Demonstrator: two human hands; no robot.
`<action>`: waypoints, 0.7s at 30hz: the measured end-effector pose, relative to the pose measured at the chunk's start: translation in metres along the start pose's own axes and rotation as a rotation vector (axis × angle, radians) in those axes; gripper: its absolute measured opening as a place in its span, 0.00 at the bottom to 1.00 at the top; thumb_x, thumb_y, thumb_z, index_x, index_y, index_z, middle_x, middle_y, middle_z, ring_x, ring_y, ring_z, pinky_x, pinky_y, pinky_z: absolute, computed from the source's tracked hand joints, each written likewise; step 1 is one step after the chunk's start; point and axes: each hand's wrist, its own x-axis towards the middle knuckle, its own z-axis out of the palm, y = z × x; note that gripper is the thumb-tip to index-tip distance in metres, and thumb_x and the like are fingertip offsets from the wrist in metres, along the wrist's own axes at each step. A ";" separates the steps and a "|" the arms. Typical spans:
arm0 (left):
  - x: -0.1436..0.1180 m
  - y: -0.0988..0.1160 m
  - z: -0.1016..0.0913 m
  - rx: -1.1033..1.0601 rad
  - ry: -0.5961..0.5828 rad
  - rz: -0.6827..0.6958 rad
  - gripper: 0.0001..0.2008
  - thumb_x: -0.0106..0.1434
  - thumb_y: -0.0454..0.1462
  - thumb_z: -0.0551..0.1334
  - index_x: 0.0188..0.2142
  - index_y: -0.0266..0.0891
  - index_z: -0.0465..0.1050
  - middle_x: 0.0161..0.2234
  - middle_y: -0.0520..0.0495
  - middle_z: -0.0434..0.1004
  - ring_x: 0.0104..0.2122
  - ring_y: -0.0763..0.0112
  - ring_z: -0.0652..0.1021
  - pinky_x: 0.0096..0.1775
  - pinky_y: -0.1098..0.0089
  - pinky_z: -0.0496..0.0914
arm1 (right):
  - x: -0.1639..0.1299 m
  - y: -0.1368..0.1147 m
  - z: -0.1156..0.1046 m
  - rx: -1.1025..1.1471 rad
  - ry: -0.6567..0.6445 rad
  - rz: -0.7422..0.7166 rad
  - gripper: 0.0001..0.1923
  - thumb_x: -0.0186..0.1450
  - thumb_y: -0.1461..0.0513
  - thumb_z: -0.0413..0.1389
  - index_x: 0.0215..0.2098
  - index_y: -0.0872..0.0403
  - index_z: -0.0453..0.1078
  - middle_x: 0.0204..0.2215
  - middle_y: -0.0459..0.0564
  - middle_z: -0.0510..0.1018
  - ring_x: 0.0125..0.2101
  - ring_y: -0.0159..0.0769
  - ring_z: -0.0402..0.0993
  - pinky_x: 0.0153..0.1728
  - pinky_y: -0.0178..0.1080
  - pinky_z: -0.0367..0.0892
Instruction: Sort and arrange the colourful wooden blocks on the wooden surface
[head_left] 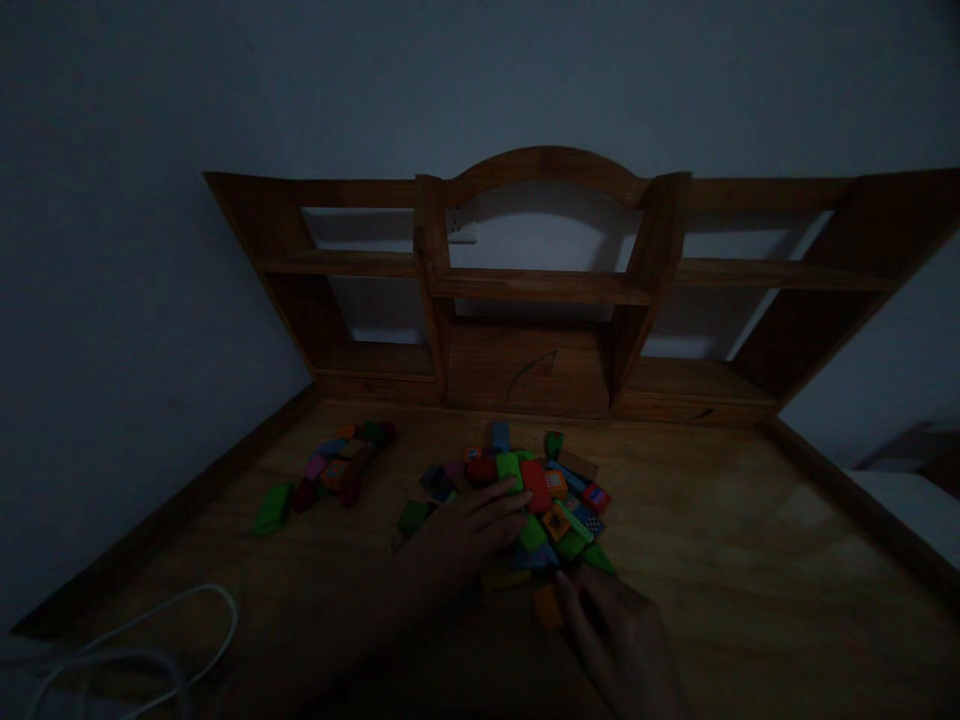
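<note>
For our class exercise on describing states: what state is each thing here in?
Larger block pile: loosely heaped
Smaller block pile: loosely heaped, apart from the larger
Left hand: open, palm down over the larger pile
Right hand: fingers bent beside the orange block; grip unclear
White cable: loosely looped
Shelf unit: upright
Wall socket: partly hidden; use unclear

V. dim overall, w/ a bluish-grey cast on the wall [480,80] at 12 o'clock; light source out of shot. Brightest bits: wall strips seen thru the shelf unit [540,285], w/ soft shadows approx. 1 o'clock, plus faint sheen on the desk [720,530] at 4. My L hand [476,525] is underexposed, forearm near-black at 7; my R hand [619,625] at 5, murky. Blocks [534,485] look soft. Wide-angle stretch splays shelf sides at 10 & 2.
</note>
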 end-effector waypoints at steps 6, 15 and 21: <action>-0.008 0.022 -0.007 0.081 -0.141 -0.088 0.24 0.68 0.26 0.51 0.62 0.39 0.63 0.71 0.50 0.47 0.70 0.65 0.46 0.62 0.58 0.66 | -0.001 0.000 0.000 0.028 -0.023 0.015 0.18 0.76 0.56 0.46 0.30 0.51 0.66 0.24 0.46 0.74 0.24 0.34 0.74 0.27 0.33 0.66; -0.019 0.056 0.019 0.311 -0.038 0.027 0.17 0.73 0.37 0.54 0.58 0.35 0.68 0.71 0.38 0.44 0.70 0.55 0.50 0.64 0.57 0.60 | 0.000 0.000 -0.001 0.036 -0.048 0.032 0.18 0.76 0.57 0.46 0.29 0.51 0.66 0.24 0.46 0.73 0.25 0.34 0.74 0.29 0.33 0.66; -0.022 0.061 0.024 0.348 -0.026 0.009 0.20 0.71 0.41 0.57 0.59 0.37 0.67 0.70 0.34 0.47 0.69 0.52 0.51 0.67 0.54 0.50 | -0.001 0.000 -0.001 0.012 -0.050 0.035 0.18 0.76 0.56 0.46 0.29 0.51 0.66 0.24 0.46 0.74 0.25 0.34 0.75 0.28 0.33 0.66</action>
